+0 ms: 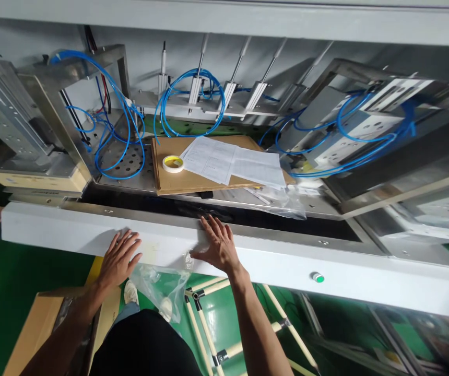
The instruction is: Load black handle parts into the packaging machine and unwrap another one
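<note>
My left hand lies palm down on the white front panel of a machine, its fingers spread. Further right, my right hand rests with parted fingers across the panel's top edge, beside a small crumpled clear piece. Neither hand holds anything. Between them a clear plastic bag hangs below the panel. Beyond the hands, a cardboard sheet carries printed papers and a roll of tape.
Coiled blue tubes hang around metal cylinders and frames at the back. A green button is on the panel at right. Below stand an open cardboard box and a cream pipe frame. More clear plastic lies right of the cardboard.
</note>
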Demonstrator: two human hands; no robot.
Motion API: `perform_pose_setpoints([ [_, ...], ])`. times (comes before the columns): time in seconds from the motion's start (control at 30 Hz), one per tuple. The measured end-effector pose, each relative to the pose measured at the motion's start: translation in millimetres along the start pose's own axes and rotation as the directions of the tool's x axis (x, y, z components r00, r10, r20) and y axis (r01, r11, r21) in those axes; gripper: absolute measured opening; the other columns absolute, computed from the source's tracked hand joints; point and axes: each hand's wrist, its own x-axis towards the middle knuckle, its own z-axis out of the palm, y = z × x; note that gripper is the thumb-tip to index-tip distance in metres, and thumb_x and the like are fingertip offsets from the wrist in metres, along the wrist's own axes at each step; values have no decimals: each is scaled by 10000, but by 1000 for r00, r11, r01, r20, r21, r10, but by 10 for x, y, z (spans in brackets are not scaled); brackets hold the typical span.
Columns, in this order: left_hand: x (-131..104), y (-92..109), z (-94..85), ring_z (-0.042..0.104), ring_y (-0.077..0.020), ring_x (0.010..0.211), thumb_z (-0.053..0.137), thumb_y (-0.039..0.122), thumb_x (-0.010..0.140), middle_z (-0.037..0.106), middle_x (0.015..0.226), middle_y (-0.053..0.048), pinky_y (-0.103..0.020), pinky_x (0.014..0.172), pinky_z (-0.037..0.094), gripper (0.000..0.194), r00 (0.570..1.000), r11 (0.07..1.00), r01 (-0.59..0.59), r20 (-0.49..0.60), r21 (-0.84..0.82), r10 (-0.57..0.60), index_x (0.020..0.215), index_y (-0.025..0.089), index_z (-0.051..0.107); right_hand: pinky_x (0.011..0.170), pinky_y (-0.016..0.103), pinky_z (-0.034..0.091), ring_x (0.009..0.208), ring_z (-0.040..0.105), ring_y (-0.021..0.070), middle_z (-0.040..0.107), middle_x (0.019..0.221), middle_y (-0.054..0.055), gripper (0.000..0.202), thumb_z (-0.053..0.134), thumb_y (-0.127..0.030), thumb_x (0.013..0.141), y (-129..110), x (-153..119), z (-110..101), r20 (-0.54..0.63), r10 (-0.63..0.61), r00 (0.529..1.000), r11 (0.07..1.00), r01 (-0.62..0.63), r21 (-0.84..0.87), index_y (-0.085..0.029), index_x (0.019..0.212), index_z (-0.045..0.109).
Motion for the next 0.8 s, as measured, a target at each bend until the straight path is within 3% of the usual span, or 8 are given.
perform_pose_setpoints([
  [0.1, -13, -62, 58, 548, -337, 1437, 576, 297, 1036, 663, 1464, -123, -570, 1254, 360, 343, 999, 1000, 25, -44, -17, -26, 1355, 180, 622, 1238, 617, 240, 1539, 343, 429, 293, 1726, 190, 1151, 736, -734, 757, 25, -4, -3, -1, -20, 1000, 1000, 20, -2, -231, 1679, 267],
  [0.3, -24, -119, 111, 540, -344, 1443, 612, 267, 1010, 665, 1446, -149, -575, 1224, 414, 315, 993, 995, 53, -105, -84, -61, 1314, 189, 620, 1237, 624, 235, 1521, 361, 433, 364, 1699, 173, 1030, 680, -735, 813, 22, -9, 25, -35, -29, 999, 999, 28, -16, -249, 1657, 343],
  [0.6, 76, -50, 101, 567, -353, 1404, 629, 286, 1002, 651, 1433, -152, -579, 1192, 445, 255, 973, 976, 145, -156, -163, -171, 1247, 216, 640, 1256, 611, 231, 1540, 352, 415, 383, 1685, 192, 1115, 685, -838, 756, 12, -7, -6, -28, -16, 999, 999, 17, 36, -227, 1638, 382],
  [0.7, 21, -15, 97, 611, -327, 1339, 653, 273, 986, 663, 1387, -142, -536, 1144, 495, 270, 946, 961, 186, -228, -205, -232, 1253, 230, 643, 1238, 630, 260, 1536, 358, 424, 386, 1682, 197, 1100, 663, -837, 769, 61, -14, -10, -46, -43, 998, 998, 46, 52, -225, 1639, 381],
  [0.8, -145, 76, 161, 641, -305, 1267, 619, 293, 1004, 682, 1309, -142, -504, 1086, 534, 266, 867, 893, 336, -271, -298, -417, 1261, 228, 629, 1210, 638, 306, 1513, 399, 421, 411, 1669, 188, 1006, 633, -774, 827, 132, -6, 23, -109, -75, 991, 996, 81, 49, -242, 1640, 373],
])
